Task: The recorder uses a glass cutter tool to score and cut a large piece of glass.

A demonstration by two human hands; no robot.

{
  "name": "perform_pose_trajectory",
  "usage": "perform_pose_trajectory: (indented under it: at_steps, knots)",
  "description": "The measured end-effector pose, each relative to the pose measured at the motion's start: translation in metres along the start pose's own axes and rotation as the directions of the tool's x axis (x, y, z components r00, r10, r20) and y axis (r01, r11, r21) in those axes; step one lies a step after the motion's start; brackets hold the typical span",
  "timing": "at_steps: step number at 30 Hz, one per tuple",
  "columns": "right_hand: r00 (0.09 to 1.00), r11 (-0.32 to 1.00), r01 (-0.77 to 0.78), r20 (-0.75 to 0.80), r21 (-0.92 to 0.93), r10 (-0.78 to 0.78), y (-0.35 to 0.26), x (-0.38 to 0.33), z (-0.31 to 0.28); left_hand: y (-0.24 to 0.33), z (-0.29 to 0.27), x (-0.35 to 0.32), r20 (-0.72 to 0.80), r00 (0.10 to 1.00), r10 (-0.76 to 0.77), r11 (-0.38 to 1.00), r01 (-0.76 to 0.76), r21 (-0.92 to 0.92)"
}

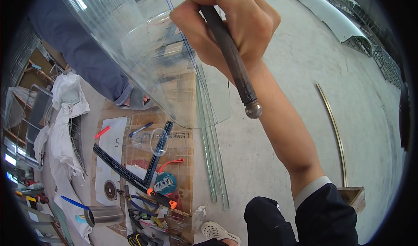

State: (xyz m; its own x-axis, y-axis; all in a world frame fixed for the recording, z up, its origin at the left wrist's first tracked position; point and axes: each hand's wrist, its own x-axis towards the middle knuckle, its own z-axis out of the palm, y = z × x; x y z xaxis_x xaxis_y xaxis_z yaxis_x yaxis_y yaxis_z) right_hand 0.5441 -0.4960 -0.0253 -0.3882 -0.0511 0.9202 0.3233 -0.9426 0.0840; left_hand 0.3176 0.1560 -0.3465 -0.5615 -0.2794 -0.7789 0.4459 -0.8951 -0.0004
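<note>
My right hand point(235, 23) is raised at the top centre, its fingers closed round a glass cutter point(228, 56). This tool has a dark knurled handle with a round metal ball point(254, 110) at its lower end. Its other end is hidden by my fingers. Just left of and beyond the hand is a large clear glass sheet point(130, 50), marked with blue lines near its right side. Narrow glass strips point(209, 159) lie below the sheet, beside the cardboard-covered surface point(183, 159). My left hand is out of view.
On the cardboard lie a black L-shaped square point(117, 165), a blue pen point(141, 129), a red marker point(102, 132), a teal round item point(165, 184) and several pliers. A metal cup point(104, 215) stands nearby. Another person's trouser leg point(82, 50) is at left. A brass-coloured strip point(333, 128) lies at right.
</note>
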Motion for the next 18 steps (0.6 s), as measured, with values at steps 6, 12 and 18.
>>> perform_pose_trajectory:
  at_steps: [6,12,18]
  knots:
    - [1.000,1.000,-0.008,0.021,0.018,0.008,-0.004,-0.031,-0.016,-0.003,-0.018,0.027,0.005,0.999,0.052,0.999,-0.052,-0.001]
    - [1.000,0.998,-0.022,0.020,0.063,0.021,-0.007,-0.059,-0.027,-0.003,-0.031,0.041,0.019,0.996,0.087,0.996,-0.087,0.001]
    - [0.991,0.986,-0.135,-0.001,0.096,0.136,-0.005,-0.087,-0.035,0.002,-0.046,0.050,0.041,0.993,0.111,0.994,-0.111,0.007]
